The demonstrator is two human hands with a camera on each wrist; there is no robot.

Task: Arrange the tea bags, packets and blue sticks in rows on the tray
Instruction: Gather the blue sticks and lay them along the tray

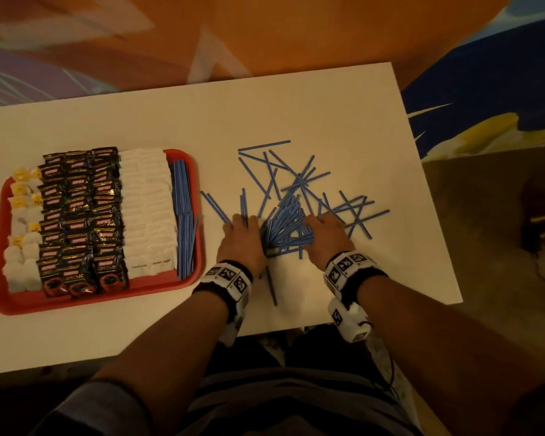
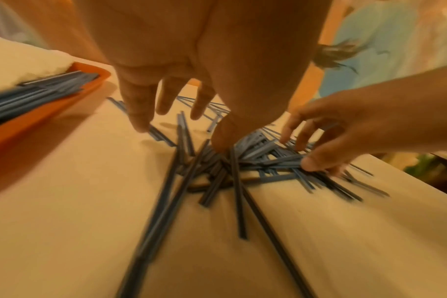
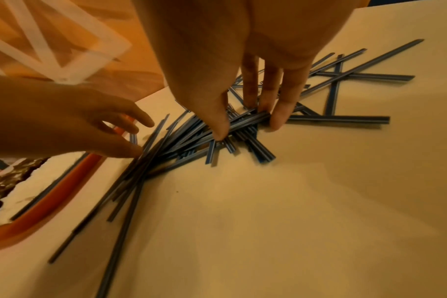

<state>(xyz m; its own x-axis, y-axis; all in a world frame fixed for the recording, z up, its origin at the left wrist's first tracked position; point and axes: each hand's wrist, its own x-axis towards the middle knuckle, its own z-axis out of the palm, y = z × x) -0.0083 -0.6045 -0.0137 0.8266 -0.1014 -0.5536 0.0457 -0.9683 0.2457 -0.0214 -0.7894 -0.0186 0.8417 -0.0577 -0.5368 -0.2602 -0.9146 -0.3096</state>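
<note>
A red tray (image 1: 19, 305) at the left holds rows of white tea bags (image 1: 21, 247), black packets (image 1: 79, 221), white packets (image 1: 148, 209) and a strip of blue sticks (image 1: 184, 215) along its right side. Loose blue sticks (image 1: 288, 212) lie crisscrossed on the white table (image 1: 343, 114) to the tray's right. My left hand (image 1: 242, 221) rests on the pile's left side, fingers spread (image 2: 181, 129), thumb pressing on the sticks. My right hand (image 1: 319, 223) is on the pile's right side and pinches a bundle of sticks between thumb and fingers (image 3: 245, 123).
One stick (image 1: 271, 286) lies apart between my wrists, near the table's front edge. More sticks fan out towards the table's right edge (image 1: 428, 196). Beyond the table is a patterned orange and blue floor (image 1: 296, 33).
</note>
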